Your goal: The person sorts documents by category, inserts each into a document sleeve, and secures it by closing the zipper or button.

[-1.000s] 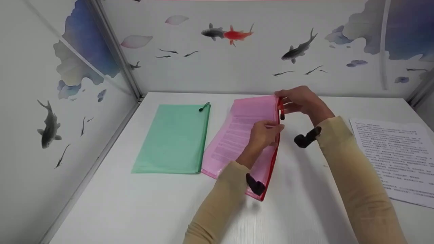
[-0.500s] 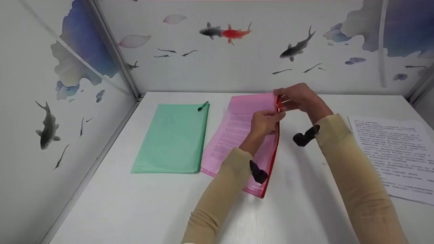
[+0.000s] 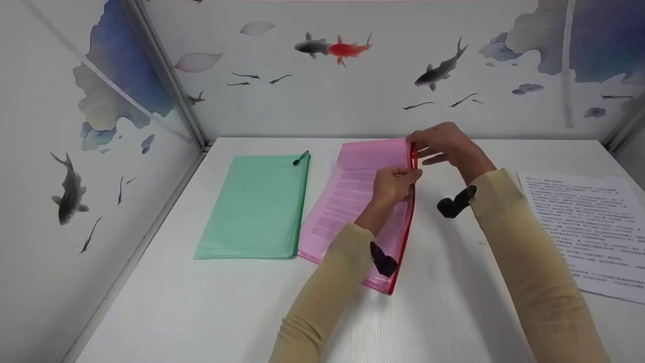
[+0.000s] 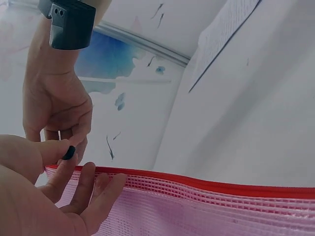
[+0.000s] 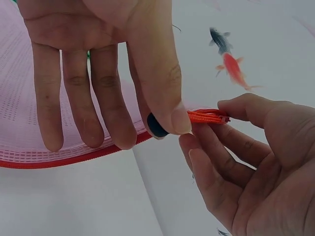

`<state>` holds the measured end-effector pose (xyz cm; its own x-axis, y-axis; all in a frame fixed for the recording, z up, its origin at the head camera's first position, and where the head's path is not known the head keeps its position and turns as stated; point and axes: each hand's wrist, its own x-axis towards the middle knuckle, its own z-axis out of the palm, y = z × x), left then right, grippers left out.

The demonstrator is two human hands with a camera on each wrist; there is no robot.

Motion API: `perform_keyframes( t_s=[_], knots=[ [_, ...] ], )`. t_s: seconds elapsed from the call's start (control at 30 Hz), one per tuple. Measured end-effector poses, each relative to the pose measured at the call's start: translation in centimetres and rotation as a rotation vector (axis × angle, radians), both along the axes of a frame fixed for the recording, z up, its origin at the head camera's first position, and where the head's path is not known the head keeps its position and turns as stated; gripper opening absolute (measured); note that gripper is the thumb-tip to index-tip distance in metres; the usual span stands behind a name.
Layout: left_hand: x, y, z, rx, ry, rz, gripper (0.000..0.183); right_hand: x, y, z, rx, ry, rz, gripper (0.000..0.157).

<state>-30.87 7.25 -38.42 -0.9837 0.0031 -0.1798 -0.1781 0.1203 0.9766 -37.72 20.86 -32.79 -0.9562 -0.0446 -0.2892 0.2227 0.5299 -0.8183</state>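
A pink mesh zipper pouch with a red zipped edge is raised at its right side, printed pages showing through. My left hand is at that edge; in the left wrist view its thumb and index finger pinch the black tip of the zipper pull. The pull's orange-red cord stretches to the pouch's far right corner. There my right hand pinches the corner between thumb and fingertips, the lower fingers spread apart. The zipper slider itself is hidden.
Left of the pink pouch lies a green zipper pouch with its own dark-tipped pull. Printed sheets lie on the right of the white table. Fish-patterned panels stand behind and to the left.
My left hand has moved up along the pouch's edge and taken the zipper pull, which hung loose below my right hand. The right hand keeps its hold on the corner.
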Motion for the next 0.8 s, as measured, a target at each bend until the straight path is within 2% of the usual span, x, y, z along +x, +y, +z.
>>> perform_keyframes(
  t_s=[0.2,0.43,0.67,0.8],
  knots=[
    [0.3,0.1,-0.4,0.005,0.003,-0.004,0.016,0.0,-0.1,-0.4,-0.036,0.039,-0.036,0.044],
    [0.8,-0.4,-0.8,0.058,-0.014,-0.025,0.015,-0.2,-0.3,-0.8,-0.071,0.063,-0.069,0.043],
    [1.2,-0.8,-1.3,0.104,-0.047,-0.038,0.013,-0.1,-0.5,-0.9,-0.185,0.091,-0.158,0.039],
    [1.2,-1.0,-1.6,0.120,-0.053,-0.046,0.012,0.1,-0.6,-0.9,-0.225,0.105,-0.177,0.041]
  ],
)
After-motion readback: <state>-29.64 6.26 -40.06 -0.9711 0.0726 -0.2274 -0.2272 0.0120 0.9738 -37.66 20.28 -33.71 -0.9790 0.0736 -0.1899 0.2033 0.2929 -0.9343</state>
